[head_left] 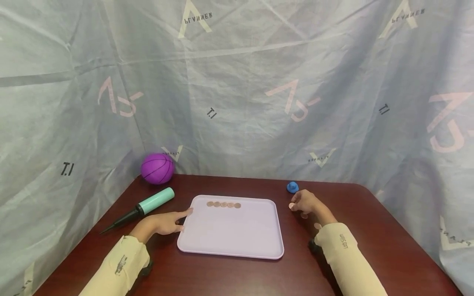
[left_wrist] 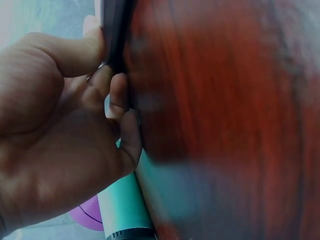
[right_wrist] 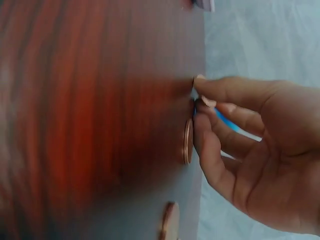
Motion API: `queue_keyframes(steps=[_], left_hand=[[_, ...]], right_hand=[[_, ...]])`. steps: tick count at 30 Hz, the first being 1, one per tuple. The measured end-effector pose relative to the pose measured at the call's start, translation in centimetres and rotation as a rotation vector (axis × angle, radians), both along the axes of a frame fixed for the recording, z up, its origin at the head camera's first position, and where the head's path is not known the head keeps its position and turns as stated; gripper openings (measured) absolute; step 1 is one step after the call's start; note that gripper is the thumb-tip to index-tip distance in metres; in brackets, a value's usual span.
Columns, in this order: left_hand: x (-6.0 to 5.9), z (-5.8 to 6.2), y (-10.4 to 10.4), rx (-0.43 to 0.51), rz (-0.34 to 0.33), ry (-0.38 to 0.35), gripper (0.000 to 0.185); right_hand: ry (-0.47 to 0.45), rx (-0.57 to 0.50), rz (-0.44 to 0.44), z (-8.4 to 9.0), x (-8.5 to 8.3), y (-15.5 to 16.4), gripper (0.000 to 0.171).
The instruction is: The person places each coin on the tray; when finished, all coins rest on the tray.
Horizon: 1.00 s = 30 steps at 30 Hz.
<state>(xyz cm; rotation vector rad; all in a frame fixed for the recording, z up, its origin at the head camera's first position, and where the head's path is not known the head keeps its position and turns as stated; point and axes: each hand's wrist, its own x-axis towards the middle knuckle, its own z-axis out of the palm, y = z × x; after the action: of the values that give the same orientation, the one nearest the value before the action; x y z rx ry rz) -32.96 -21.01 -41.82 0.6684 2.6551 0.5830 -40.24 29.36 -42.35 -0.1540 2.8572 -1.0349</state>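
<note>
A pale lilac tray (head_left: 231, 230) lies on the table with several copper coins (head_left: 224, 204) in a row near its far edge. My left hand (head_left: 166, 223) rests at the tray's left rim, its index finger and thumb spread along it. In the left wrist view the thumb (left_wrist: 82, 55) touches the tray's edge, while the other fingers bend loosely beside it. Right of the tray, my right hand (head_left: 305, 201) pinches a copper coin (head_left: 291, 205) close over the table. Two more coins, one nearer (head_left: 317, 226) and one by the fingers (right_wrist: 188, 141), lie on the tabletop.
A small blue object (head_left: 292, 187) sits just beyond the right hand. To the left lies a mint-green hand pump (head_left: 157, 200) with a black nozzle, and a purple ball (head_left: 157, 168) stands at the far left corner. Grey printed cloth (head_left: 237, 102) hangs behind the table.
</note>
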Motion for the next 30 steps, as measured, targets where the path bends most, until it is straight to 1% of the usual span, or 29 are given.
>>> queue_keyframes(steps=[2,5,11,18,27,30], left_hand=[[0.0,0.0,0.0,-0.002,-0.004,0.003,0.069],[0.0,0.0,0.1,-0.001,-0.007,0.009,0.069],[-0.1,-0.1,0.0,-0.005,-0.017,0.008,0.070],[-0.3,-0.2,0.0,-0.012,-0.007,0.001,0.070],[-0.2,-0.1,0.2,-0.012,0.000,0.008,0.069],[-0.2,-0.2,0.1,-0.013,0.008,0.003,0.070]], right_hand=[[-0.017,-0.005,0.024,0.1,0.1,0.0,0.022],[-0.019,0.000,0.048,0.3,0.2,0.0,0.019],[-0.014,0.046,0.062,0.4,0.5,-0.3,0.016],[-0.013,0.060,0.085,0.8,1.0,-1.3,0.015],[0.038,0.067,0.106,1.5,1.6,-2.4,0.017],[0.084,0.080,0.129,1.9,1.7,-3.0,0.016]])
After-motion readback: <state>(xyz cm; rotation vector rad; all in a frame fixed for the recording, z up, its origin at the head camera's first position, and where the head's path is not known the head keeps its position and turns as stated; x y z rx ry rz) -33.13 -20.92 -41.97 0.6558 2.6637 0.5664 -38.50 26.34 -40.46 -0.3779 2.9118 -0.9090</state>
